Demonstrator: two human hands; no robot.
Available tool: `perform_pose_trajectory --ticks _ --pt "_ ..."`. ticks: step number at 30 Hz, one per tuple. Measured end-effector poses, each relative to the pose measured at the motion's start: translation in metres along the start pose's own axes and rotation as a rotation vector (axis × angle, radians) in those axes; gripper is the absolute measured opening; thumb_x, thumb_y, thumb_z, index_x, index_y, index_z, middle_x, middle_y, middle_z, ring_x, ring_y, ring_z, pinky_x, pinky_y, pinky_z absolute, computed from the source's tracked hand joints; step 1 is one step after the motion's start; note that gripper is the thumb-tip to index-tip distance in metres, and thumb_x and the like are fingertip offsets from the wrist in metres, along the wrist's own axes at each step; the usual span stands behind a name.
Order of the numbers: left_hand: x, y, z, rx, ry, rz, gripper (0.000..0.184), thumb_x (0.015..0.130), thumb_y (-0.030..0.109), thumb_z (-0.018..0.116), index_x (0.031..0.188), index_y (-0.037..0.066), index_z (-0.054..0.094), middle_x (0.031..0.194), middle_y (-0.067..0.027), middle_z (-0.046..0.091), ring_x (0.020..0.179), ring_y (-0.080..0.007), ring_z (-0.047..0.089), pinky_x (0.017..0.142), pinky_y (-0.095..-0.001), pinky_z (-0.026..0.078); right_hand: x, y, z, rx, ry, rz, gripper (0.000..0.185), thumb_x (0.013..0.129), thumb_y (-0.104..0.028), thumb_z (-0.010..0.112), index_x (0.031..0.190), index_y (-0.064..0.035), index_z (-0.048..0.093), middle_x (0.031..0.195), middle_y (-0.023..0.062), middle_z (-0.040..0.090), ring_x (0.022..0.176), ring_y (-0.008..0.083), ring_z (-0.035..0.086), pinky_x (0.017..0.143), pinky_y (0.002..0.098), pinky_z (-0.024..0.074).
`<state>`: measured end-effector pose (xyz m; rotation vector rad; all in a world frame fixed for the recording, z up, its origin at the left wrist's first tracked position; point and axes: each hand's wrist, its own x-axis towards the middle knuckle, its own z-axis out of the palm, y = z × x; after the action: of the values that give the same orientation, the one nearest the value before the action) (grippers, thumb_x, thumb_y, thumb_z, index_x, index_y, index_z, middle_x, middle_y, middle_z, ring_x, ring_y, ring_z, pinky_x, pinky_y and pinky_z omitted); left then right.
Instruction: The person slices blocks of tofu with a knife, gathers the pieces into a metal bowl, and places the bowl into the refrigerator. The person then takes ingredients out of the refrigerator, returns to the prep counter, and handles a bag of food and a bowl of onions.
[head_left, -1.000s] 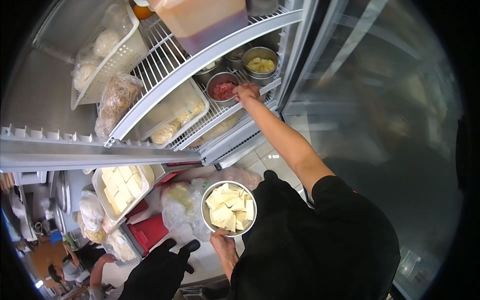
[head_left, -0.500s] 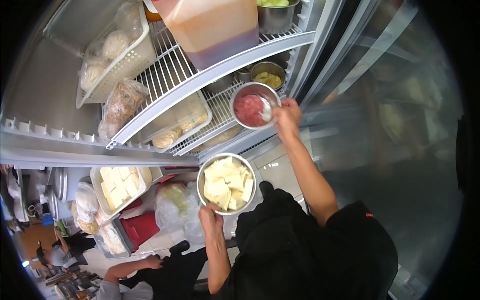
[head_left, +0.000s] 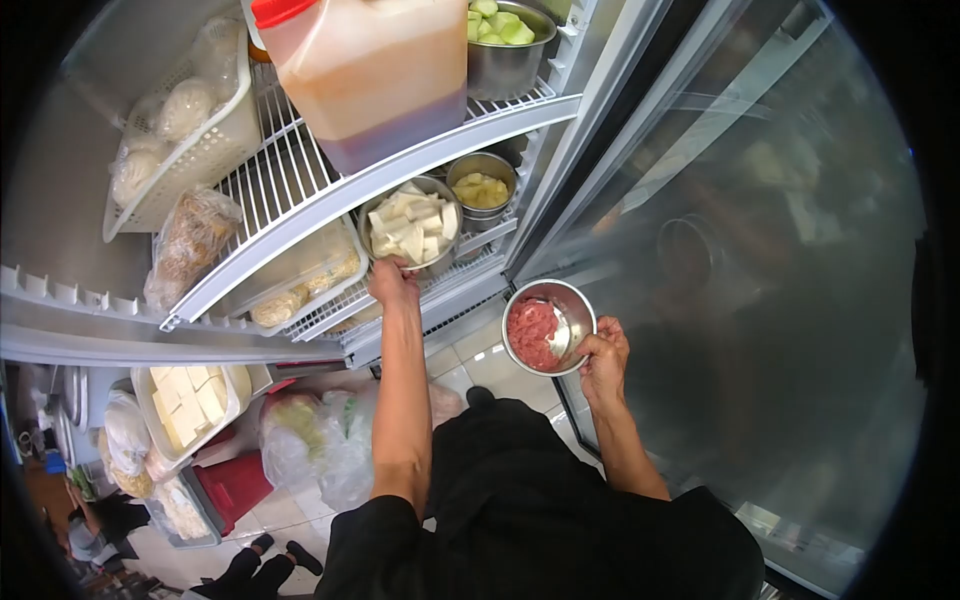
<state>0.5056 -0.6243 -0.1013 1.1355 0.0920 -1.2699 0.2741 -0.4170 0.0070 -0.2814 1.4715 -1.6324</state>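
A refrigerator with wire shelves [head_left: 278, 178], its glass door [head_left: 770, 360] open at the right; below, a pale tiled floor [head_left: 487, 368], clear plastic bags [head_left: 335, 440] and a red bin [head_left: 237, 488]; at the lower left, another person's legs [head_left: 250, 575]. The left hand [head_left: 394, 280] is closed on the near rim of a metal bowl of white pieces [head_left: 456, 248], at the lower shelf beside a bowl of yellow pieces [head_left: 513, 178]; its base is hidden, so it may or may not touch the wires. The right hand [head_left: 606, 355] is clamped, thumb and fingers, on the right side of a metal bowl of red meat [head_left: 579, 322], held in front of the refrigerator above the floor; both held bowls are round, alike in length and width, mouths facing up toward the camera.
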Motion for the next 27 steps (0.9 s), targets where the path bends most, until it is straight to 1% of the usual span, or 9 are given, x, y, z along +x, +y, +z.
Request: perform_pose_trajectory --ticks 4,7,10,14,17,19,22,24,27 --pt "0.012 -0.001 0.022 0.099 0.194 0.134 0.006 0.063 -0.005 0.052 0.061 0.001 0.051 0.06 -0.0099 0.053 0.045 -0.0199 0.046 0.04 -0.0352 0.036 0.013 -0.003 0.015 0.003 -0.036 0.02 0.033 0.061 0.012 0.051 0.087 -0.0075 0.043 0.064 0.0001 0.044 0.038 0.0086 0.036 0.032 0.0223 0.026" --pt "0.027 -0.012 0.028 -0.004 0.312 0.248 0.005 0.065 -0.005 0.052 0.064 0.001 0.052 0.062 -0.0091 0.054 0.049 -0.0194 0.048 0.044 -0.0341 0.037 0.021 -0.009 0.039 0.052 -0.029 0.023 0.032 0.061 0.012 0.051 0.085 -0.0076 0.044 0.065 0.0001 0.044 0.038 0.0085 0.037 0.032 0.022 0.026" --pt "0.022 -0.011 0.036 -0.029 0.393 0.258 0.006 0.066 -0.006 0.052 0.068 0.0 0.053 0.065 -0.0081 0.054 0.054 -0.0191 0.05 0.048 -0.0328 0.038 0.034 -0.007 0.051 0.016 -0.09 0.005 0.032 0.063 0.008 0.051 0.088 -0.0119 0.048 0.067 -0.0031 0.048 0.044 0.0058 0.04 0.035 0.0196 0.0241" --pt "0.04 -0.023 0.015 0.03 0.265 0.236 0.006 0.069 -0.005 0.053 0.073 0.0 0.053 0.073 -0.0094 0.057 0.057 -0.0201 0.054 0.051 -0.0342 0.044 0.06 -0.012 0.078 0.004 -0.162 -0.079 0.028 0.064 0.007 0.052 0.086 -0.0115 0.049 0.066 -0.0021 0.048 0.044 0.0059 0.041 0.035 0.0197 0.0255" --pt "0.01 -0.012 0.011 0.004 0.12 0.143 0.01 0.07 -0.003 0.056 0.079 0.001 0.052 0.077 -0.0104 0.057 0.062 -0.0202 0.056 0.052 -0.0356 0.049 0.078 -0.023 0.115 0.003 -0.125 -0.104 0.025 0.066 0.005 0.054 0.085 -0.0104 0.05 0.066 -0.0008 0.05 0.044 0.0063 0.04 0.036 0.0208 0.0274" --pt "0.009 -0.015 -0.007 0.031 0.018 0.128 0.009 0.076 0.001 0.057 0.083 0.002 0.051 0.078 -0.0101 0.056 0.066 -0.0193 0.057 0.056 -0.0354 0.052 0.099 -0.026 0.138 0.019 -0.172 -0.132 0.023 0.066 0.007 0.056 0.083 -0.0072 0.048 0.065 0.0035 0.051 0.041 0.0113 0.044 0.034 0.0242 0.0308" --pt "-0.013 -0.01 -0.033 0.084 -0.128 0.112 0.005 0.083 0.006 0.053 0.082 0.002 0.052 0.076 -0.0096 0.055 0.066 -0.0197 0.056 0.06 -0.0358 0.051 0.136 -0.024 0.179 0.056 -0.217 -0.194 0.021 0.068 0.005 0.058 0.081 -0.0075 0.048 0.061 0.0048 0.054 0.041 0.0124 0.045 0.036 0.0257 0.0326" --pt "-0.041 -0.004 -0.06 0.261 -0.184 0.062 0.015 0.09 0.011 0.045 0.079 0.004 0.052 0.073 -0.0094 0.053 0.067 -0.0216 0.055 0.064 -0.038 0.051 0.174 -0.013 0.203 0.056 -0.255 -0.225 0.018 0.073 0.001 0.061 0.084 -0.0089 0.05 0.062 0.0044 0.054 0.042 0.0123 0.046 0.037 0.0267 0.0336" --pt "-0.062 -0.014 -0.146 0.362 -0.219 -0.045 0.009 0.086 0.011 0.052 0.081 0.003 0.052 0.073 -0.0064 0.052 0.064 -0.0177 0.053 0.061 -0.034 0.05 0.223 0.005 0.236 0.065 -0.242 -0.274 0.016 0.078 -0.006 0.064 0.089 -0.0102 0.052 0.065 0.0026 0.056 0.045 0.012 0.048 0.038 0.0278 0.0351"
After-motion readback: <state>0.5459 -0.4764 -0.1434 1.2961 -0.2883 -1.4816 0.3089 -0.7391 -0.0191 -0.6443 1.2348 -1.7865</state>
